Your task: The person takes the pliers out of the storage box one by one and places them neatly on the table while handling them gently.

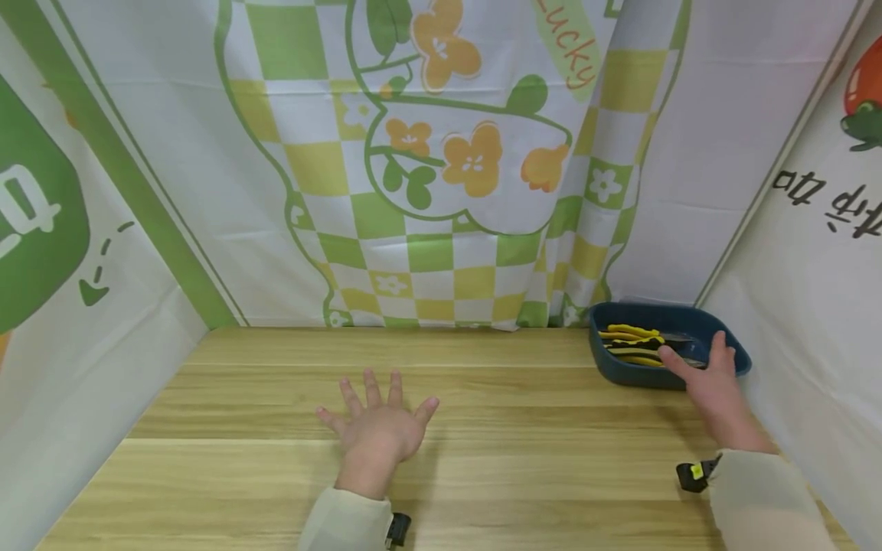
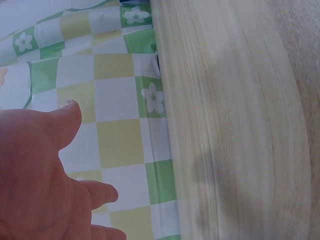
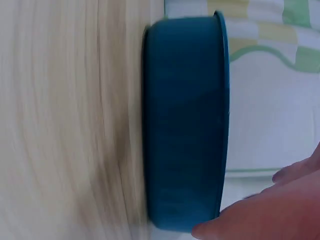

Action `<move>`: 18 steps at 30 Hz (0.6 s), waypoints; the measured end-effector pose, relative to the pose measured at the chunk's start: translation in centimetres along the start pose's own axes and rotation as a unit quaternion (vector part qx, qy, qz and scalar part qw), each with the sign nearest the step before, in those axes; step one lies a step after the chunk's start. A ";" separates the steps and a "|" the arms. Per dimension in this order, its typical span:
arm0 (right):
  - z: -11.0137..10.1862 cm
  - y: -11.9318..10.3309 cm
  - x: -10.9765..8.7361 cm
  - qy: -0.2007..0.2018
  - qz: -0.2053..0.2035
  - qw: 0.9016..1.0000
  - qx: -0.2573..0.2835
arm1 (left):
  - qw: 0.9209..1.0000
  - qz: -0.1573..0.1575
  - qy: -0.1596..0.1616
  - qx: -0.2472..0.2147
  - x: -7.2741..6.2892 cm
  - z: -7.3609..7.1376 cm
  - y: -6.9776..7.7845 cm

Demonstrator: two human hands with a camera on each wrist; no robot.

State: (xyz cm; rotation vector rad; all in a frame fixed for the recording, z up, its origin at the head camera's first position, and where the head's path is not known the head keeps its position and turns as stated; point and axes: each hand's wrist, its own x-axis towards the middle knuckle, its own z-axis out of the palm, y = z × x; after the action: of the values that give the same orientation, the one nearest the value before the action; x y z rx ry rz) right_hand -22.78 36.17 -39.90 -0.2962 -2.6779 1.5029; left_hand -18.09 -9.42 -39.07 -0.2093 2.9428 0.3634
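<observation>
A dark blue oblong basin (image 1: 637,375) stands at the table's back right corner. Inside it lie pliers (image 1: 630,346) with yellow and black handles and metal heads. My right hand (image 1: 720,394) reaches over the basin's front right side, thumb and fingers spread apart. Its thumb (image 3: 207,227) overlaps the basin's end near the rim in the right wrist view. Over the middle of the table, my left hand (image 1: 382,428) holds nothing, with all its fingers spread wide. Its palm side and thumb show large in the left wrist view.
The wooden table (image 1: 482,451) ends at a hanging cloth (image 1: 441,260) with green and yellow checks. White printed side walls (image 1: 806,321) stand close on the left and right, the right one just beside the basin. Each sleeve has a small black wrist camera (image 1: 692,476).
</observation>
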 end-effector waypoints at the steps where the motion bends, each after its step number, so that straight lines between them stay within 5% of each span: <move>1: -0.2 0.3 0.1 0.008 0.002 1.000 0.001 | 1.000 0.000 0.000 0.000 0.0 0.0 0.0; 6: -1.7 1.4 0.4 0.023 0.009 1.000 0.002 | 1.000 -0.002 0.000 -0.003 0.1 0.1 -0.1; 18: -4.6 4.0 1.4 -0.016 0.038 0.998 0.054 | 1.000 0.001 0.005 -0.010 0.1 0.1 -0.2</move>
State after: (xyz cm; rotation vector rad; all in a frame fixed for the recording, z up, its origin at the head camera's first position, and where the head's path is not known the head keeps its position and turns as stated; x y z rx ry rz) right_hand -22.92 42.33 -40.94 -0.3736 -2.6264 1.6798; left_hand -18.16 -9.55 -39.24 -0.2110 2.9500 0.3920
